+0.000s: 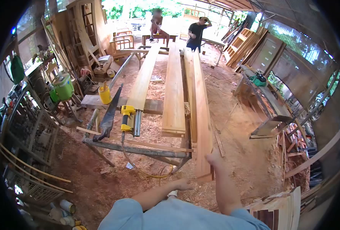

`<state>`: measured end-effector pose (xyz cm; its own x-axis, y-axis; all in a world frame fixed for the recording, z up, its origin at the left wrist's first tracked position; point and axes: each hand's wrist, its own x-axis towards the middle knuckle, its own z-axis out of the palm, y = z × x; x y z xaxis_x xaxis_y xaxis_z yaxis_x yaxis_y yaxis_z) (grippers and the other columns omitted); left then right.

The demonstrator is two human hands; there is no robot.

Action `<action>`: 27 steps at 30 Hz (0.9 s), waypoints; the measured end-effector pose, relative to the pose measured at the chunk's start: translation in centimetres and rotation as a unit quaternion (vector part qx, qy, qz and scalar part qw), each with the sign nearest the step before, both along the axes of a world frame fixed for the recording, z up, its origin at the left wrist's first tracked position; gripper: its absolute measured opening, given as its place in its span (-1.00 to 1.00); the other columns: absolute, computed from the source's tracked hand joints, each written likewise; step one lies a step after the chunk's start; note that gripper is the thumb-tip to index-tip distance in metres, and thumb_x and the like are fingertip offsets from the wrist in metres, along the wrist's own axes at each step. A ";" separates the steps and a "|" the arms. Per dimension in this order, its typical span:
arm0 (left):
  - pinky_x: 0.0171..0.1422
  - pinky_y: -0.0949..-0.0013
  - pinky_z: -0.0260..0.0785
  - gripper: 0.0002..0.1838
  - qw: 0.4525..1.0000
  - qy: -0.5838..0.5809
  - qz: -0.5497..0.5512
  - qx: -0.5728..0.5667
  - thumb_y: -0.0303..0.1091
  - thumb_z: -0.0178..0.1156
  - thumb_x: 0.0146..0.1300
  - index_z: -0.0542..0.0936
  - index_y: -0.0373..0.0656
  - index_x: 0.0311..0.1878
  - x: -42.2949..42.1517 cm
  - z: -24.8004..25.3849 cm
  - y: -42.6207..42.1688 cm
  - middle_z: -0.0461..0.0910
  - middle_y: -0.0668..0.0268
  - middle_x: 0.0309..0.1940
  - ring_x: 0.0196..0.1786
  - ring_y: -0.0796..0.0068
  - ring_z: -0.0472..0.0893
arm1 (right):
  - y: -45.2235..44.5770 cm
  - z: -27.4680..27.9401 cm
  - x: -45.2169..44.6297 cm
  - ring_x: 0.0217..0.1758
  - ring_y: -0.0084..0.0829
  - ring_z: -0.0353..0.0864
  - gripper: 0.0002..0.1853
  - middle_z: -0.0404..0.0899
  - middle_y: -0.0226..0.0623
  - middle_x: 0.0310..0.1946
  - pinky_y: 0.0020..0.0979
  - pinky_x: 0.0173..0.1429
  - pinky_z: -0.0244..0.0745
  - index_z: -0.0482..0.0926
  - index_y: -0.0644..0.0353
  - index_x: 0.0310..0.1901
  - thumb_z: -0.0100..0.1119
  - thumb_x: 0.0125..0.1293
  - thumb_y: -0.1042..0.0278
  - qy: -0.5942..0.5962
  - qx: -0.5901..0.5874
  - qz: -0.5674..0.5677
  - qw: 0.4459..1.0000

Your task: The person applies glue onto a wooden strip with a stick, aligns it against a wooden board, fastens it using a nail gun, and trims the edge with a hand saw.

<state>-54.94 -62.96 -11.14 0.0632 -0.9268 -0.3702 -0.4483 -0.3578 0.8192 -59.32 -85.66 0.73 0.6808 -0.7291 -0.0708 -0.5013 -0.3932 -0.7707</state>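
Several long pale boards lie lengthwise on a metal-framed stand. My right hand [214, 158] is at the right edge of the rightmost board [202, 126], near its close end, with its fingers partly hidden against the wood. Low in front of my body, my left hand [183, 184] reaches toward that board's near end; its fingers look stretched out, and nothing shows in it. A thick board [174, 96] lies left of the narrow ones. On the leftmost board [143, 80] rests a yellow nail gun [127, 118] with a hose, beside a handsaw [109, 117].
A yellow container [105, 94] stands on a crosspiece at the left. The metal stand's near bar [139, 150] crosses before me. On the right is a workbench [267, 94]. Two people, one seated [157, 28] and one standing [196, 33], are beyond the boards' far ends.
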 end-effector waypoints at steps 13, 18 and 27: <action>0.04 0.17 0.45 -0.21 0.794 0.487 0.347 0.111 0.42 -0.25 0.44 0.54 -0.17 0.17 -1.9 -3.1 -5.4 0.63 0.10 0.04 -0.02 0.27 0.60 | 34.3 7.3 -33.9 0.04 -0.15 0.67 -0.50 0.67 -0.05 -0.03 -0.22 0.13 0.53 0.57 0.27 0.13 0.23 0.08 0.46 0.050 0.161 -0.132 0.977; 0.26 0.05 0.41 -0.04 0.678 0.622 0.365 0.142 0.53 -0.27 0.33 0.55 -0.27 0.17 -5.6 -1.9 -5.0 0.63 0.11 0.05 0.11 0.17 0.58 | 44.9 7.7 -42.4 -0.04 -0.13 0.67 -0.54 0.67 -0.10 -0.09 -0.22 0.06 0.54 0.61 0.24 0.05 0.28 0.03 0.45 0.102 0.217 -0.233 0.943; 0.18 -0.01 0.49 -0.25 0.642 0.681 0.345 0.078 0.41 -0.22 0.32 0.60 -0.02 0.13 -14.2 -1.6 4.2 0.68 0.22 -0.01 0.03 0.18 0.63 | 57.6 3.4 -49.8 -0.09 -0.11 0.64 -0.57 0.65 -0.12 -0.15 -0.20 0.01 0.53 0.62 0.22 -0.02 0.32 -0.02 0.46 0.137 0.142 -0.365 0.910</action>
<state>-69.15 -58.75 -12.74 -0.0415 -0.7975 -0.6019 0.9536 -0.2113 0.2143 -109.12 -28.07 4.15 -0.0487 -0.9060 -0.4204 -0.7376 0.3164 -0.5965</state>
